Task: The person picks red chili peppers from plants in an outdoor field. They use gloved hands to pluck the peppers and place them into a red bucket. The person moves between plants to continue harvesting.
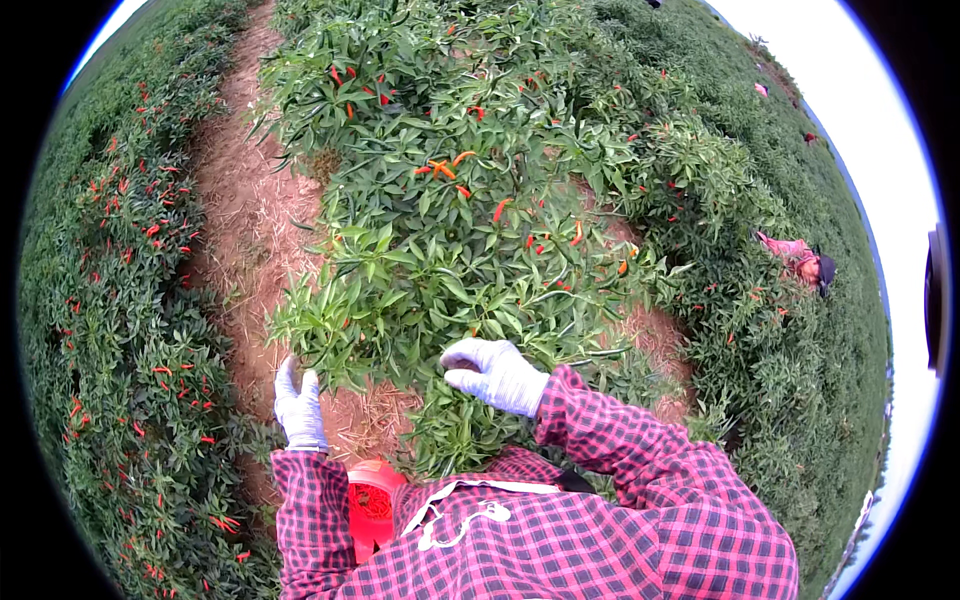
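Observation:
Both my hands wear white gloves. My left hand is raised beside the low left edge of a chilli plant, its thumb and fingers apart with nothing between them. At the front of the same plant, my right hand reaches in from the right. Its fingers are curved and stand apart from the thumb, and I see nothing held in the gap. Orange and red chillies hang among the leaves farther up. Close to my left forearm is a red bucket with red chillies inside, partly hidden by my checked clothing.
A strip of bare soil with straw runs along the left. Beyond it grows another row of chilli plants with many red fruits. To the right, another person in pink bends among dense plants. More soil shows right of my plant.

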Available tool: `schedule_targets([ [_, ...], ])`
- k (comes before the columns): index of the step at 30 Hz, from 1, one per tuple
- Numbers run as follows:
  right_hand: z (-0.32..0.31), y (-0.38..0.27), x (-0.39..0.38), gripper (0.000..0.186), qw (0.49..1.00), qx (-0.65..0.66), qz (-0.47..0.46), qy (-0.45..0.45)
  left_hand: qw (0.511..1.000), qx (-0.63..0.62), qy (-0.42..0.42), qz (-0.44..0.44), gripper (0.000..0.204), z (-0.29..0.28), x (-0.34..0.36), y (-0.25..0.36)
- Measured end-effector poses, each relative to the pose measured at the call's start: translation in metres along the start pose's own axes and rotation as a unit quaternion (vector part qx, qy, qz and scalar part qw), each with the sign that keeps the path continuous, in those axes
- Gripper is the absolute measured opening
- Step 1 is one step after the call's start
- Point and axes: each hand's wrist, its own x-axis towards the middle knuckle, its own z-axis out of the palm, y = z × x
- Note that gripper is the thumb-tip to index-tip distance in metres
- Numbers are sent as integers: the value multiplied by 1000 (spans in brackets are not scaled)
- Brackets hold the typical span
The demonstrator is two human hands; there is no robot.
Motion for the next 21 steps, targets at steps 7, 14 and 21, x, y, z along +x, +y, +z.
schedule_targets([
  [7,-192,81,-12,14,932,265,54,242,888,93,-252,372,31,268,-4,133],
  [14,-174,151,11,20,973,-42,179,141,684,328,-631,163,33,356,-45,98],
  [21,-160,214,15,33,905,-217,309,194,578,238,-778,61,39,340,-67,70],
])
